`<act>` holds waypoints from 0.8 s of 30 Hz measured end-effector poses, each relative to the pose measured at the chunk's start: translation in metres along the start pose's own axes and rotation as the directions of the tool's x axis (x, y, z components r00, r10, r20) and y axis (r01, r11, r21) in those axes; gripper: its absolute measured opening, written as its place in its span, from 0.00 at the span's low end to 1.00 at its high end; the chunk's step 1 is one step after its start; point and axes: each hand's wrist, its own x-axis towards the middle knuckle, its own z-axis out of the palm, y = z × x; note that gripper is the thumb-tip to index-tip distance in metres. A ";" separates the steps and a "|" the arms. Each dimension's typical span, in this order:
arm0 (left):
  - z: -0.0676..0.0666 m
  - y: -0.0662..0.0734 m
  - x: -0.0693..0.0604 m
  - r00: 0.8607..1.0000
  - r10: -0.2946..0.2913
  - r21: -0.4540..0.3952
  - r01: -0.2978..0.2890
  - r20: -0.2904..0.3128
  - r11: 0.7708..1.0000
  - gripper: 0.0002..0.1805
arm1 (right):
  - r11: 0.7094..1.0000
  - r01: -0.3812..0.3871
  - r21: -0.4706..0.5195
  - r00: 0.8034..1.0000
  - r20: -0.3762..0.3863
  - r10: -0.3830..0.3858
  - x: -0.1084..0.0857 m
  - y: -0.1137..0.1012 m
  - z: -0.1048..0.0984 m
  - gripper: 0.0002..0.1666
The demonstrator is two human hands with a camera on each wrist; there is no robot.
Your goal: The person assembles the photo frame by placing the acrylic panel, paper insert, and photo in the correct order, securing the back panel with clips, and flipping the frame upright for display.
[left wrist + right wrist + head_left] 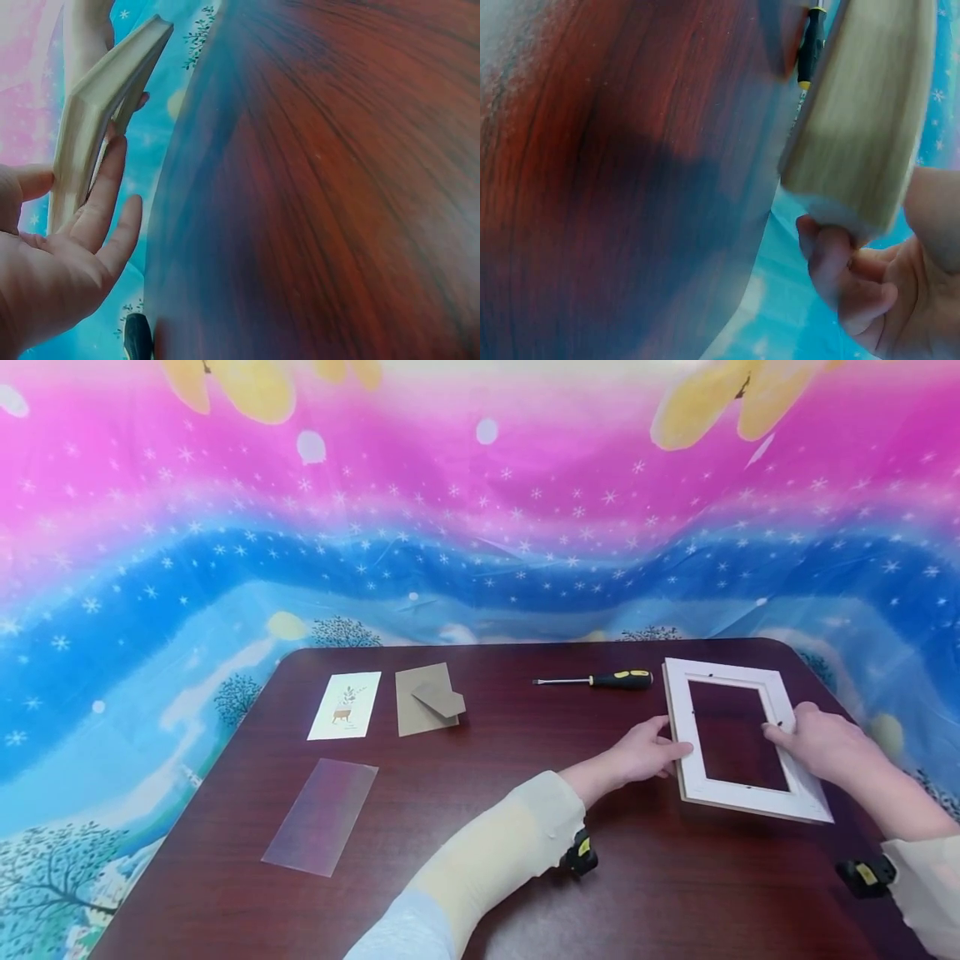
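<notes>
A white picture frame [725,672] with an open middle is held above the right side of the table, its small dark tabs showing around the opening. My left hand [637,750] grips its left edge, thumb on top and fingers beneath. On the opposite edge, my right hand [828,745] holds it with the thumb over the inner border. In the left wrist view the frame's pale wooden side [82,142] stands tilted between thumb and fingers of the left hand [67,255]. The right wrist view shows curled fingers of the right hand [877,292] under the frame's corner [855,150].
A screwdriver [630,679] with a black and yellow handle lies behind the frame. Leftward on the dark wooden table [480,785] are a printed card [347,706], a brown backing board [420,702] with a stand flap, and a clear sheet [322,817]. A patterned cloth hangs behind.
</notes>
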 end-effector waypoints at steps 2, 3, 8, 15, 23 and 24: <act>-0.002 -0.003 -0.001 1.000 -0.005 -0.036 0.005 -0.003 0.999 0.29 | 1.000 0.014 0.022 1.000 -0.023 -0.013 0.000 -0.002 0.001 0.35; -0.003 -0.004 -0.002 1.000 -0.007 -0.045 0.007 -0.004 0.999 0.29 | 0.999 0.022 0.031 0.999 -0.029 -0.021 0.000 -0.003 0.002 0.37; -0.012 -0.009 -0.008 1.000 -0.016 -0.039 0.016 -0.008 0.999 0.30 | 0.994 0.064 0.094 0.998 -0.006 -0.063 0.001 -0.008 0.004 0.48; -0.032 -0.014 -0.018 1.000 -0.020 -0.041 0.020 0.008 0.999 0.30 | 0.948 0.148 0.282 0.985 0.041 -0.166 0.001 -0.016 0.008 0.36; -0.059 -0.018 -0.032 0.999 -0.008 -0.015 0.008 0.047 1.000 0.32 | 0.903 0.187 0.386 0.975 0.039 -0.219 0.005 -0.034 0.011 0.31; -0.062 -0.018 -0.034 0.999 -0.008 -0.011 0.008 0.050 1.000 0.32 | 0.899 0.189 0.396 0.973 0.045 -0.224 0.005 -0.037 0.011 0.32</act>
